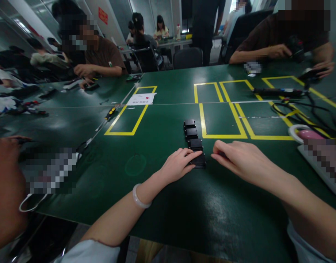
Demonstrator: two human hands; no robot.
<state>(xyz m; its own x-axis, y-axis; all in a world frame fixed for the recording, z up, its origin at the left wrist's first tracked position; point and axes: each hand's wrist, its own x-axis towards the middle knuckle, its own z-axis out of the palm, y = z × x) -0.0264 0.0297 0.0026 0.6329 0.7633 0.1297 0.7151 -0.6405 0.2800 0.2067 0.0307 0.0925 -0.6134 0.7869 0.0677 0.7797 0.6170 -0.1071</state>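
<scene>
Black, boxy little modules [194, 142] lie in a short row on the green table [162, 190], four of them end to end, running away from the person just left of a yellow-taped rectangle [221, 120]. The left hand [177, 166] rests palm down at the near end of that row, its fingers [190, 157] stretched forward and slightly spread, their tips lying on the nearest module [200, 160]; nothing is gripped, only touched from above and from the left. A pale bangle [139, 199] circles that wrist. The right hand [235, 160] comes in from the other side, palm down and low over the table, fingers close together and loosely curled, the fingertips [215, 152] just beside the right edge of the nearest module. Whether they actually touch it cannot be told, and whether anything sits under that palm is hidden.

Farther off, a white paper sheet [141, 98] lies at the top of another yellow outline, a screwdriver with a yellow-and-black handle [110, 114] lies near it, and black cables [302, 113] loop across the right of the table. Other people sit at the far edge, their hands busy with small dark items.
</scene>
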